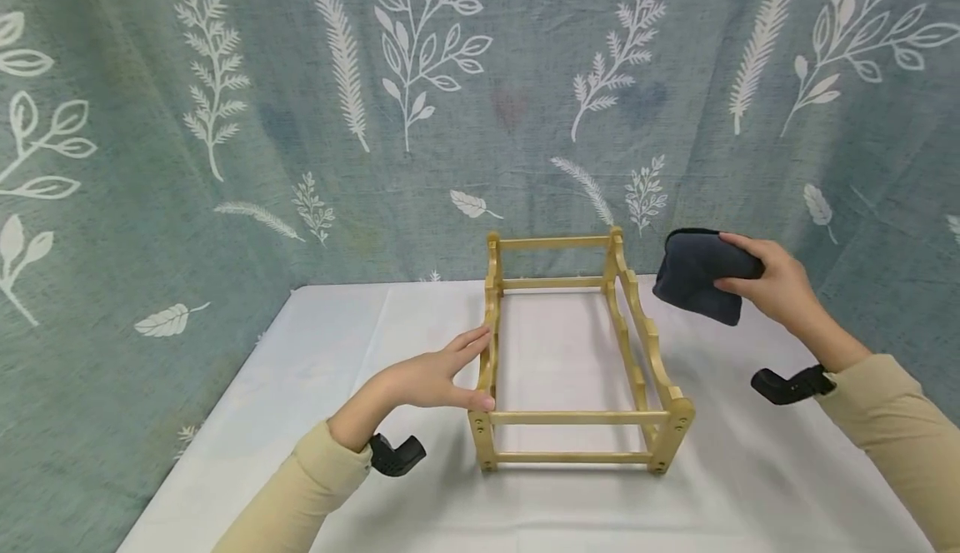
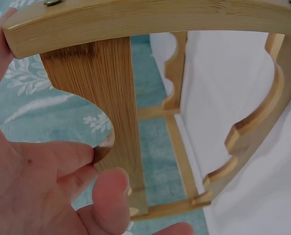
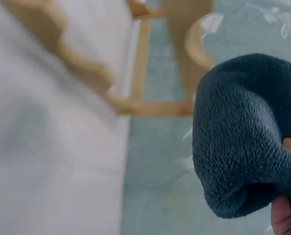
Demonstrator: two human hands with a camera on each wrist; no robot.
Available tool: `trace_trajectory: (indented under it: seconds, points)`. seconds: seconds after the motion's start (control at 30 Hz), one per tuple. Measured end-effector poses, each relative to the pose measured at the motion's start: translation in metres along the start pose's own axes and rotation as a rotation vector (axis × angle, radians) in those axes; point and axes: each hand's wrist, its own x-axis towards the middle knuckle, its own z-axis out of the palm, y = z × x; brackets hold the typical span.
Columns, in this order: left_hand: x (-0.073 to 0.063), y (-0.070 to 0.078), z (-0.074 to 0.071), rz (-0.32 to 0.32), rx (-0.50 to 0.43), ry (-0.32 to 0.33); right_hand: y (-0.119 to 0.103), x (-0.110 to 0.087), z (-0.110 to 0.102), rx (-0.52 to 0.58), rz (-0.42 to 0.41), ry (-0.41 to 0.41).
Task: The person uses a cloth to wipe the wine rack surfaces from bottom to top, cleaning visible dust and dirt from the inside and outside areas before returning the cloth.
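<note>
A light wooden rack [image 1: 577, 416] with scalloped side rails stands on the white table. My left hand [image 1: 431, 376] is at its near left corner, thumb over the front end of the rail and fingers reaching to the rail farther back. In the left wrist view, fingers [image 2: 77, 159] bend in at a scalloped notch of the side panel [image 2: 118, 98]. To the right of the rack, my right hand [image 1: 776, 278] pinches a folded dark blue-grey towel [image 1: 701, 274] above the table. The right wrist view shows the towel's fuzzy pile [image 3: 238, 137] and two fingertips on it.
White cloth covers the table [image 1: 337, 328]. Behind it and at the sides hangs a grey-green curtain [image 1: 300, 120] with white leaf prints. Black wrist-worn devices show on the left wrist [image 1: 397, 455] and right wrist [image 1: 791, 385].
</note>
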Motion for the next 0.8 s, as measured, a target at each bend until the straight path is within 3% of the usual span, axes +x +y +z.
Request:
trace_trajectory:
  seconds: [0.27,0.5,0.8]
  points:
    - [-0.001,-0.002,0.004,0.007,-0.016,0.035,0.059,-0.037,0.013,0.014,0.083,-0.12]
    - [-0.001,-0.004,0.005,0.027,-0.013,0.042,0.096,-0.049,0.036,-0.03,0.131,-0.226]
    - [0.0,-0.005,0.009,0.075,-0.09,0.045,0.118,-0.057,0.05,-0.041,0.059,-0.183]
